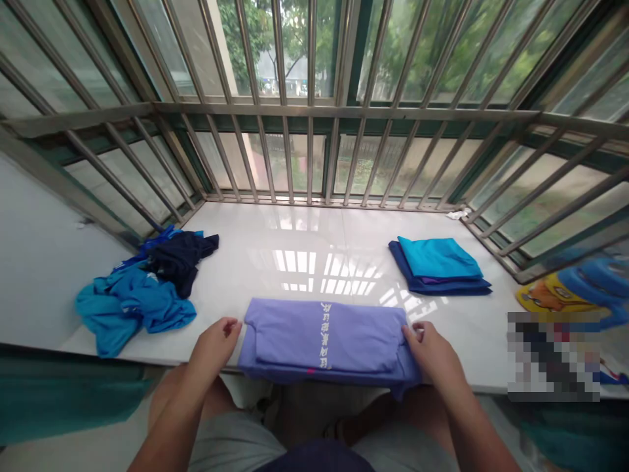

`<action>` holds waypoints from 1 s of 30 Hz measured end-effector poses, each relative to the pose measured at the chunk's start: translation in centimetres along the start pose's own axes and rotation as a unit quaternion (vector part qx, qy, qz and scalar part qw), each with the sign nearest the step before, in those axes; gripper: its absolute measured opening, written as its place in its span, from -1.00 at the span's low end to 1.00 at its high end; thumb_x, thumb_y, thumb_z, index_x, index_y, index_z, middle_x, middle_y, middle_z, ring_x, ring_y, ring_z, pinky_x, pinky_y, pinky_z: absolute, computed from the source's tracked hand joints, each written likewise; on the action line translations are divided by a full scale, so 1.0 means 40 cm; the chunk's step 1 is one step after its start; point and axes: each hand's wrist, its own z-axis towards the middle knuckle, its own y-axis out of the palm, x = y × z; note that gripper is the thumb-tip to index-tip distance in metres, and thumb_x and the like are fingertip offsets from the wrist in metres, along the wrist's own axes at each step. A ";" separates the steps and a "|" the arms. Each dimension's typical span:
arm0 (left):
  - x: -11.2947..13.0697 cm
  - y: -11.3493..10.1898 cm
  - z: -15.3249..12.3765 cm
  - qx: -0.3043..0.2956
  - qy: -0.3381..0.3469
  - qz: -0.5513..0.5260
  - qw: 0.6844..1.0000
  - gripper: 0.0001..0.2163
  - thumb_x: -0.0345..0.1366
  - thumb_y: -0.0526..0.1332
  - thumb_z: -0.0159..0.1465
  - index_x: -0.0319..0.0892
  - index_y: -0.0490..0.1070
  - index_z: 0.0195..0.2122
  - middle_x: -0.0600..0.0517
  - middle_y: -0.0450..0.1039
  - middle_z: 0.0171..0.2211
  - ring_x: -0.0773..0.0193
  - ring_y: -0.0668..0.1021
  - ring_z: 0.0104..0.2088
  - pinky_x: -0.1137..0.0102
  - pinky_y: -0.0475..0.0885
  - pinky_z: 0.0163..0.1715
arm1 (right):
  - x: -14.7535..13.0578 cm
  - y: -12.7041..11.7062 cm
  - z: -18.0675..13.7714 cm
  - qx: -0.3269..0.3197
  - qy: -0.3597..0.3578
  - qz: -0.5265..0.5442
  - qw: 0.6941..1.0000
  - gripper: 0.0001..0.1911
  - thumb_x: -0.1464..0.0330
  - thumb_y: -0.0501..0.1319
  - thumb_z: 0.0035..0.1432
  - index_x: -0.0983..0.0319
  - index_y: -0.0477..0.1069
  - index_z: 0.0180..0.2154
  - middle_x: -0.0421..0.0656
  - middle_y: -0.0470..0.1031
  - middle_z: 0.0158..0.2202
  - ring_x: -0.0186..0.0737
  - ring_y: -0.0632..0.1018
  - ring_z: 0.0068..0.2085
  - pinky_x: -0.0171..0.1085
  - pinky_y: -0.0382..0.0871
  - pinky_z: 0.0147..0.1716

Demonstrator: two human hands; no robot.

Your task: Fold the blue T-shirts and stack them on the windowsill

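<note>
A purple T-shirt [289, 334] with white lettering down its middle lies folded at the front edge of the white ledge. Its upper part is doubled over, and the lower layer hangs slightly past the edge. My left hand [221, 337] is just beside the shirt's left edge, its fingers curled together with nothing visible in them. At the opposite edge, my right hand [426, 342] has its thumb and fingers closed at the cloth, near the upper right corner. The grip itself is partly hidden.
Crumpled blue clothes [132, 301] and a dark navy garment [179, 259] lie left. A folded stack with a bright blue garment [439, 257] on top sits right. Beyond it is a yellow and blue container [565, 288]. Metal bars [310, 157] line the window behind the ledge [236, 262].
</note>
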 end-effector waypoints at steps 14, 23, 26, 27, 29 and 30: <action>0.054 0.010 0.048 -0.093 -0.010 -0.135 0.986 -0.53 0.23 0.19 0.16 -0.11 0.56 -0.37 -0.02 0.62 -0.43 0.06 0.63 -0.34 0.28 0.42 -0.27 | 0.002 0.010 0.045 -0.003 0.009 0.039 0.999 -0.73 0.24 0.04 0.52 0.19 0.43 -0.18 -0.03 0.65 -0.30 -0.04 0.65 -0.24 -0.24 0.29 -0.27; 0.029 0.015 0.034 -0.092 -0.033 -0.037 0.995 -0.74 -0.03 0.25 0.18 -0.12 0.53 -0.33 -0.01 0.61 -0.43 0.09 0.62 -0.38 0.31 0.38 -0.34 | 0.018 -0.006 0.060 -0.007 0.004 -0.059 0.998 -0.71 0.20 0.06 0.51 0.21 0.47 -0.12 0.06 0.66 -0.20 0.05 0.66 -0.20 -0.18 0.30 -0.28; 0.033 0.015 0.009 -0.032 0.024 -0.009 0.999 -0.74 -0.04 0.24 0.26 -0.09 0.53 -0.20 0.01 0.63 -0.35 0.10 0.64 -0.35 0.29 0.45 -0.28 | 0.015 0.003 0.030 0.060 -0.055 -0.052 0.995 -0.66 0.17 0.05 0.50 0.23 0.50 -0.04 0.09 0.66 -0.12 0.05 0.66 -0.15 -0.13 0.41 -0.20; 0.034 0.019 -0.003 -0.011 0.053 -0.008 0.999 -0.74 -0.03 0.21 0.32 -0.08 0.53 -0.18 0.00 0.64 -0.31 0.10 0.65 -0.32 0.28 0.49 -0.25 | 0.013 0.014 0.015 0.084 -0.108 -0.044 0.990 -0.64 0.15 0.06 0.49 0.24 0.51 -0.02 0.10 0.65 -0.09 0.07 0.66 -0.10 -0.10 0.45 -0.11; 0.029 0.040 -0.030 0.015 0.130 -0.013 0.991 -0.71 -0.03 0.12 0.43 -0.08 0.54 -0.14 -0.06 0.68 -0.17 0.08 0.69 -0.16 0.25 0.55 -0.09 | 0.011 0.050 -0.019 0.106 -0.238 -0.034 0.965 -0.58 0.09 0.10 0.48 0.23 0.53 0.07 0.12 0.62 0.05 0.11 0.62 0.07 -0.03 0.45 0.11; 0.023 0.056 -0.043 0.017 0.174 -0.009 0.985 -0.68 -0.03 0.08 0.47 -0.09 0.56 -0.09 -0.10 0.69 -0.07 0.07 0.69 -0.05 0.22 0.55 0.03 | 0.010 0.075 -0.037 0.106 -0.294 -0.038 0.949 -0.55 0.07 0.12 0.47 0.21 0.53 0.14 0.13 0.58 0.15 0.14 0.58 0.17 0.01 0.42 0.20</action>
